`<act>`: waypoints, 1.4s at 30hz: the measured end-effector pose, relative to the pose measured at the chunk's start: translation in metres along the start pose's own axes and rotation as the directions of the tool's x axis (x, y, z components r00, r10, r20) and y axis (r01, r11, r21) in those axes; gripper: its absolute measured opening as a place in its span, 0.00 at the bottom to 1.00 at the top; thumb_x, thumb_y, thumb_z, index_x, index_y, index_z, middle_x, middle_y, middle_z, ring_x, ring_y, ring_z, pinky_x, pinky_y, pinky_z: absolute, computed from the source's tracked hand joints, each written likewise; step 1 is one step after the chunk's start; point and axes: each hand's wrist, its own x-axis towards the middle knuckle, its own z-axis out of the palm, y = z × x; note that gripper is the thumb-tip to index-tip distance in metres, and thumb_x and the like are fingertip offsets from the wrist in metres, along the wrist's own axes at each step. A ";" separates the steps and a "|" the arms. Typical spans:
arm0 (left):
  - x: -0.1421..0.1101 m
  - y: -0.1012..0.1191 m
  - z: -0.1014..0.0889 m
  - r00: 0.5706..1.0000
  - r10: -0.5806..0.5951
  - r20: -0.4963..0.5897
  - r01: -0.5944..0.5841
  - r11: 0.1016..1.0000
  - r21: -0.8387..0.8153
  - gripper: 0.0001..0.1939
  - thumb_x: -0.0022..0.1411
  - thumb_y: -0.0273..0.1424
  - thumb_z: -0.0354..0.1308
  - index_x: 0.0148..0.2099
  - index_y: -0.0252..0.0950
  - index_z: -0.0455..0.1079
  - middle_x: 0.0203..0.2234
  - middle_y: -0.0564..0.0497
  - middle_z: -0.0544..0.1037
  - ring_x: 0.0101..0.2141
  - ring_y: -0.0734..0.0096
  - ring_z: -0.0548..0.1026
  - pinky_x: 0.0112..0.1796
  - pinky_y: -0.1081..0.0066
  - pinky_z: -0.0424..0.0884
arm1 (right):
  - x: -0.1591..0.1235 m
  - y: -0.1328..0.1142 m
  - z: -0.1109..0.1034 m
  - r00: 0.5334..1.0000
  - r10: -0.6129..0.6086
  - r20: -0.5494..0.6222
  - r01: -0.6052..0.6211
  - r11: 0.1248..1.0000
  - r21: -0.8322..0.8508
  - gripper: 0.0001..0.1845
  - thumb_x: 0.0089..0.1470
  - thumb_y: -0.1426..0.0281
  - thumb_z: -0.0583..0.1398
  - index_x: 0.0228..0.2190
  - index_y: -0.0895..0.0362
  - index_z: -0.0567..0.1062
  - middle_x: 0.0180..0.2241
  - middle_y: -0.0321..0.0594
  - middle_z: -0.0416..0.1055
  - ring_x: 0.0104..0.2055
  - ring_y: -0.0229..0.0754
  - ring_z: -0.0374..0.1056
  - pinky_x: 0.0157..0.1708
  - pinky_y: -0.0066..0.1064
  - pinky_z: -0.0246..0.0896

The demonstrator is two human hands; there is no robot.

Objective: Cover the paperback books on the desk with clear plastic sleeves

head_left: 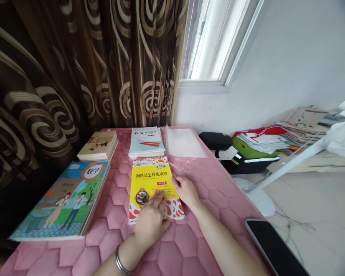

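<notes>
A yellow rectangular paperback with red-and-white borders (pixel 140 186) lay on a pink hexagon-patterned table covering (pixel 186 239), left hand (pixel 150 219) spread flat upon it; right hand (pixel 187 191) touched its right edge, whether pinching unclear

The left hand (pixel 150 217) lies palm down, fingers stretched forward and thumb out to its right; the right hand (pixel 186 191), ahead and to its right, bends slightly inward.
</notes>
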 end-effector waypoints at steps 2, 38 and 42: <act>0.002 -0.004 -0.004 1.000 0.024 -0.017 -0.024 1.000 -0.014 0.26 0.58 0.36 0.62 0.58 0.36 0.67 0.60 0.39 0.66 0.58 0.51 0.67 0.57 0.53 0.67 | 0.000 0.003 -0.001 1.000 -0.010 0.011 0.009 0.998 0.057 0.19 0.62 0.61 0.50 0.23 0.55 0.70 0.30 0.43 0.75 0.34 0.43 0.71 0.33 0.28 0.56; 0.007 -0.017 -0.023 1.000 0.015 0.021 -0.006 0.926 -0.376 0.24 0.71 0.38 0.39 0.58 0.33 0.68 0.55 0.43 0.74 0.57 0.61 0.68 0.59 0.57 0.64 | -0.001 0.016 0.000 0.997 0.025 0.074 -0.051 0.927 0.371 0.17 0.55 0.58 0.51 0.22 0.53 0.70 0.25 0.40 0.74 0.30 0.44 0.69 0.30 0.29 0.56; 0.006 -0.015 -0.024 0.999 0.032 0.038 -0.017 0.936 -0.353 0.24 0.71 0.37 0.39 0.58 0.35 0.69 0.56 0.44 0.72 0.59 0.62 0.67 0.59 0.57 0.64 | -0.001 0.017 0.001 0.997 0.013 0.077 -0.041 0.929 0.367 0.18 0.55 0.57 0.50 0.21 0.53 0.68 0.24 0.40 0.73 0.28 0.44 0.68 0.28 0.29 0.55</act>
